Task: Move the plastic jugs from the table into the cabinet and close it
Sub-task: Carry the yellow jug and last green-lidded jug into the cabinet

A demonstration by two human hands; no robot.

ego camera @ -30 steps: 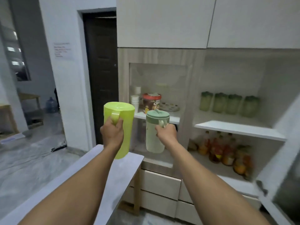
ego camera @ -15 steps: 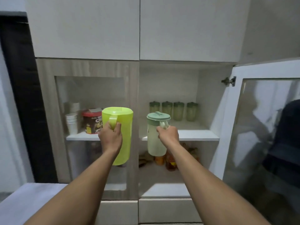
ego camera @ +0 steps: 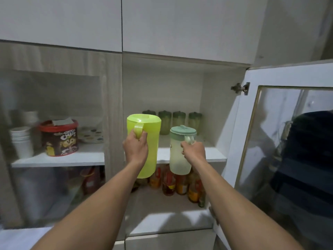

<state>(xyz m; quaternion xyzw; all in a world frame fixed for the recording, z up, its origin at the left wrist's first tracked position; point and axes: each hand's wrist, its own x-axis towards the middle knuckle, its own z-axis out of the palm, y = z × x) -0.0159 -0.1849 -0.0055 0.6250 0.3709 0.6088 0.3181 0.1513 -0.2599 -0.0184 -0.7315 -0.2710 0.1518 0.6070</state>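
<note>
My left hand grips the handle of a tall lime-green plastic jug, held upright in front of the open cabinet's upper shelf. My right hand grips the handle of a smaller pale jug with a teal lid, held upright just right of the green one. Both jugs hang in the air at the shelf's front edge, not resting on it. The cabinet's glass door stands swung open on the right.
Several green-lidded tumblers line the back of the upper shelf. Bottles of amber liquid crowd the lower shelf. Behind the shut left glass door sit a Choco Chips tub and stacked white cups. A white table corner lies lower left.
I have come closer to the cabinet and my view has swung right. Both jugs have travelled from in front of the centre post to the open right compartment, still held by their handles.
</note>
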